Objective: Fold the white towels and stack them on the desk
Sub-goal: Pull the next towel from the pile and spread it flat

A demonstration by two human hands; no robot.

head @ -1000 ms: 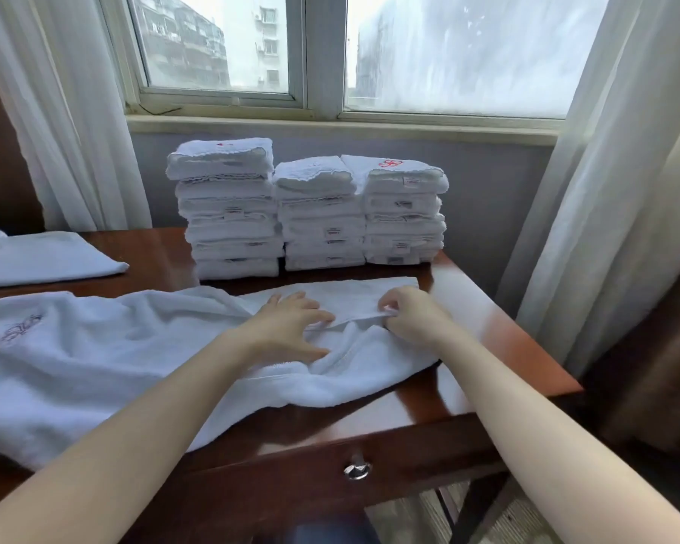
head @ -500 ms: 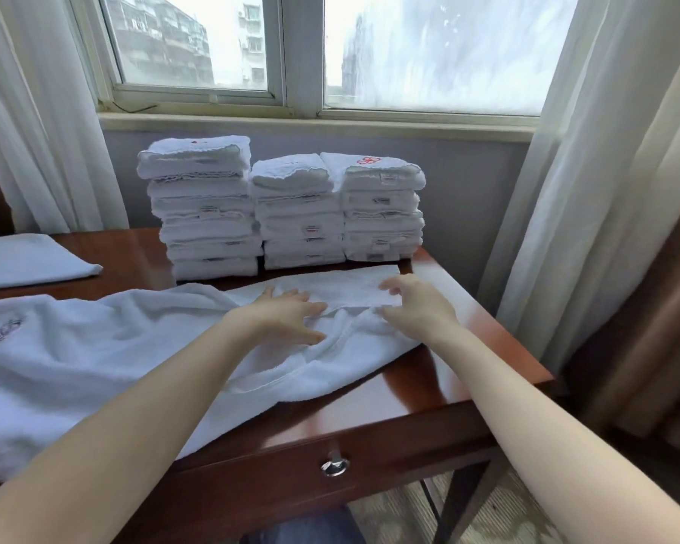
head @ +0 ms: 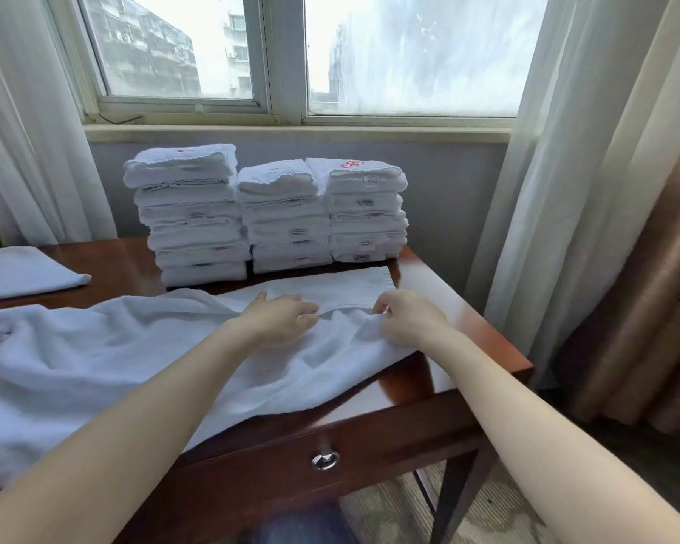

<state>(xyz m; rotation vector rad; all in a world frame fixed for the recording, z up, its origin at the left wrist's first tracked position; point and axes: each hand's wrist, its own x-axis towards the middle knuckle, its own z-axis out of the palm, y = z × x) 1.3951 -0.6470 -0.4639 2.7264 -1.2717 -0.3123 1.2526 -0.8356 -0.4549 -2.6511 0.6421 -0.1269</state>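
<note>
At the far left of the desk point(head: 468, 347), a flat folded towel point(head: 24, 272) lies apart from the work. Beside it, a large white towel point(head: 95, 359) is spread across the desk top from the left border to near the right corner, its near edge hanging over the front rail and its far right end doubled over into a smooth flap. Behind it, against the wall under the window point(head: 283, 53), three stacks of folded towels stand side by side, touching: left stack point(head: 193, 217), middle stack point(head: 287, 221), right stack point(head: 366, 214). The left hand point(head: 279, 321) rests palm down on the large white towel, bent fingers and thumb pinching cloth at the flap's near edge. Below, a metal knob point(head: 325, 460) marks the drawer front. The right hand point(head: 409, 321), just beside the left, has its fingers curled, gripping the same edge. A pale curtain point(head: 566, 190) hangs at far right.
</note>
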